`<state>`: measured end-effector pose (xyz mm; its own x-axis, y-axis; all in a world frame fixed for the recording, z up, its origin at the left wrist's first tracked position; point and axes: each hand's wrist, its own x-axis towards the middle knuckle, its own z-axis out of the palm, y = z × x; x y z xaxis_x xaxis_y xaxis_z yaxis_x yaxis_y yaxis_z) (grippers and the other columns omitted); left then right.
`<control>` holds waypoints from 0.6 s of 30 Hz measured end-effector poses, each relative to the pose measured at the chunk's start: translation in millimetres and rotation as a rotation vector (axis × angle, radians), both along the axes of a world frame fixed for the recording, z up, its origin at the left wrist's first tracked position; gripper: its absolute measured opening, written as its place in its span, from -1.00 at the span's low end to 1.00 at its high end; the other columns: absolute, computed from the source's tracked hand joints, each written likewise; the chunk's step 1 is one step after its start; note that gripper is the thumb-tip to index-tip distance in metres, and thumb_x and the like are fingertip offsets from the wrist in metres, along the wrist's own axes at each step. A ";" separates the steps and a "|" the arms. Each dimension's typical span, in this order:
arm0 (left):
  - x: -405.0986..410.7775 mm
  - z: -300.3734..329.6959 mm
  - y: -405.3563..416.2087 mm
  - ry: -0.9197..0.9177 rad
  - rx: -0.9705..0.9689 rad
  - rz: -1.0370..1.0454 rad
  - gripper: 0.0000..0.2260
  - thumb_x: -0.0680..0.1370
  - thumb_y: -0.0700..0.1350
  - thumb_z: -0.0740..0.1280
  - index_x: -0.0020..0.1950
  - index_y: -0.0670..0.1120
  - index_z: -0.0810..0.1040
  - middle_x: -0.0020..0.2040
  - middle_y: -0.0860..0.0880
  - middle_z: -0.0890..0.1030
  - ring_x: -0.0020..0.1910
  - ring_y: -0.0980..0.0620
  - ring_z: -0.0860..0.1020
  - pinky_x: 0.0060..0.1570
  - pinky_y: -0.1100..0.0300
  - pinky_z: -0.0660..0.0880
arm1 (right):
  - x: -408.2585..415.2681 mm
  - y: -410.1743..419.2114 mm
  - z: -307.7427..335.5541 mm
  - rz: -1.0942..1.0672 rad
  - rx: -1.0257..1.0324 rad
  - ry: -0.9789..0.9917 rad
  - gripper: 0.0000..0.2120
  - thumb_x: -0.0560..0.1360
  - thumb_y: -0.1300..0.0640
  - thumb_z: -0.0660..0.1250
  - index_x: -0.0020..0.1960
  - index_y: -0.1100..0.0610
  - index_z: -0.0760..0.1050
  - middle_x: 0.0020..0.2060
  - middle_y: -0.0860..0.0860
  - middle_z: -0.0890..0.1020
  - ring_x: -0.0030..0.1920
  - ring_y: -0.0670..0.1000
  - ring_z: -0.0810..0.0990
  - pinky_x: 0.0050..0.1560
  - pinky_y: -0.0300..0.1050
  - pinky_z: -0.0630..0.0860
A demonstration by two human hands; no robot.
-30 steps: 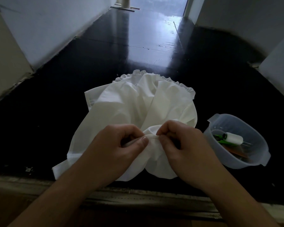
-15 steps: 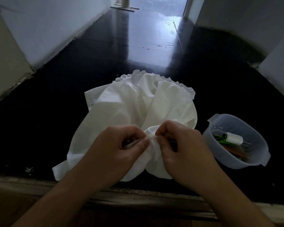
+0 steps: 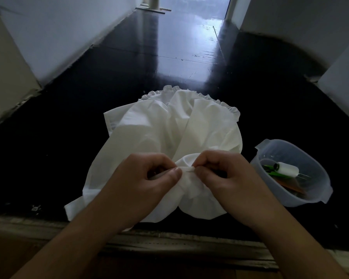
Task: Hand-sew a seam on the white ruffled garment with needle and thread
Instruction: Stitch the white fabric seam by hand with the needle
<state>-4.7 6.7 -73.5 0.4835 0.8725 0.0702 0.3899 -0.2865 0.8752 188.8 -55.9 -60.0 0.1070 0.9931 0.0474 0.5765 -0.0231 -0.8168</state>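
Hands: left [image 3: 149, 178] & right [image 3: 220, 174] grip pinch garment [image 3: 169, 129] fold; needle indistinct

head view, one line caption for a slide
Both hands pinch a fold of the white garment beside a plastic tub.

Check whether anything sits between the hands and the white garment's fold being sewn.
Nothing visible does. The left hand and right hand both pinch the fold of the white garment directly. The plastic bowl with the thread spool stands apart to the right.
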 end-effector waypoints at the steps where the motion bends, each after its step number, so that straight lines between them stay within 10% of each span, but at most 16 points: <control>1: 0.2 0.3 -0.1 -0.001 -0.006 0.003 -0.85 0.57 0.02 0.45 -0.21 0.12 0.71 -0.33 0.15 0.66 -0.31 0.21 0.62 -0.28 0.43 0.43 | 0.0 -0.2 0.3 -0.002 -0.007 0.028 -0.76 0.61 0.22 0.35 -0.18 0.03 0.67 -0.30 -0.07 0.66 -0.27 -0.12 0.62 -0.30 -0.24 0.49; 9: 0.5 -1.4 0.8 -0.037 -0.049 0.008 -0.85 0.56 0.00 0.46 -0.21 0.09 0.72 -0.32 0.09 0.68 -0.32 0.20 0.62 -0.29 0.39 0.44 | 1.5 2.9 -3.4 0.012 -0.054 0.272 -0.75 0.61 0.33 0.34 -0.20 0.17 0.65 -0.47 -0.14 0.54 -0.44 -0.21 0.48 -0.37 -0.36 0.35; 18: -1.1 -1.7 2.6 -0.050 -0.068 -0.029 -0.85 0.58 0.01 0.45 -0.18 0.09 0.73 -0.27 0.07 0.71 -0.25 0.12 0.67 -0.24 0.31 0.51 | 5.4 3.9 -9.8 0.029 -0.115 0.506 -0.80 0.62 0.31 0.33 -0.17 0.25 0.61 -0.42 0.13 0.39 -0.44 0.02 0.30 -0.39 -0.07 0.20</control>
<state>-5.8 9.3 -75.2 0.5064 0.8615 0.0365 0.3373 -0.2368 0.9111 194.2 -52.1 -69.8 0.0609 0.9918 -0.1127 0.1123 -0.1190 -0.9865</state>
